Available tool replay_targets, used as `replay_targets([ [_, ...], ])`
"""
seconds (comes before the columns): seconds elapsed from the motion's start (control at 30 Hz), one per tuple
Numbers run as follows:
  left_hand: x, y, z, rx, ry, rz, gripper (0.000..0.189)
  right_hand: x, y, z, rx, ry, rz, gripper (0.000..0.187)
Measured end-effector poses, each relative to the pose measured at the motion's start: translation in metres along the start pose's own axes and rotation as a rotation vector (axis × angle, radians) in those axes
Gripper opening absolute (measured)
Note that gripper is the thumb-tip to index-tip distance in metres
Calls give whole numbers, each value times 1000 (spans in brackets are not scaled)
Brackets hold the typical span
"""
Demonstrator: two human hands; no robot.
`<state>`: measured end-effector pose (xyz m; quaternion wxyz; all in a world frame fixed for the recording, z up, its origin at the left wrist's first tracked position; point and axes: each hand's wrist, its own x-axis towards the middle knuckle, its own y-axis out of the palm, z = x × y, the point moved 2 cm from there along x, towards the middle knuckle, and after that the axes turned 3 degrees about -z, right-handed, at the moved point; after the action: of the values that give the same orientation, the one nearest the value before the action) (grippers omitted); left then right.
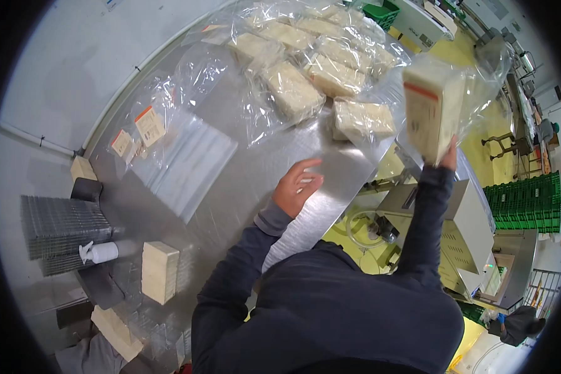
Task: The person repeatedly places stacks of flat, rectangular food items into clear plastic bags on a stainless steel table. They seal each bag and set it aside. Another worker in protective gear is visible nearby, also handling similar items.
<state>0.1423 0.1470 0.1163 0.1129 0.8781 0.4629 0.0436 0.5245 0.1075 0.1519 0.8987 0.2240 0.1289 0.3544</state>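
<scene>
My right hand (447, 156) is raised past the right edge of the steel table (229, 196), gripping the lower end of a bagged pale block (432, 110). An orange-striped label shows on the block's side, and its clear bag trails to the right. Over the table in front of my body, my left hand (299, 184) is empty, with fingers curved and apart. Beyond it lies a single bagged pale block (363, 118) near the table's edge. Several more bagged blocks (292, 91) crowd the far end. To the left is a stack of flat clear plastic bags (191, 159).
Orange-edged labels (149, 126) lie beside the bags. An unwrapped pale block (160, 272), a white spray bottle (99, 253) and stacked wire racks (63, 229) occupy the left side. A beige machine (442, 229) adjoins my right. Green crates (523, 203) and another person (519, 326) are farther right.
</scene>
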Motion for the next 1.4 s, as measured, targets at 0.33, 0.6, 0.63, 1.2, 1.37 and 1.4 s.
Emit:
replay_targets([
  [0.33, -27, -132, 102, 405, -94, -539, 14, 326, -190, -115, -418, 102, -131, 31],
  [0.6, -17, -315, 19, 1335, -179, -876, 64, 324, -191, -198, -738, 182, -113, 42],
  [0.63, 3, -312, -5, 1572, -257, -830, 75, 314, -210, -190, -763, 167, -135, 44],
  [1.2, 160, -543, -52, 1259, 294, -1031, 85, 69, -327, -27, -914, 97, -644, 37],
  [1.37, 54, -424, 20, 1336, 233, -1136, 58, 81, -234, -13, -864, -442, -689, 35],
  [1.4, 37, -381, 33, 1317, 187, -1138, 52, 64, -196, -11, -849, -550, -692, 35],
])
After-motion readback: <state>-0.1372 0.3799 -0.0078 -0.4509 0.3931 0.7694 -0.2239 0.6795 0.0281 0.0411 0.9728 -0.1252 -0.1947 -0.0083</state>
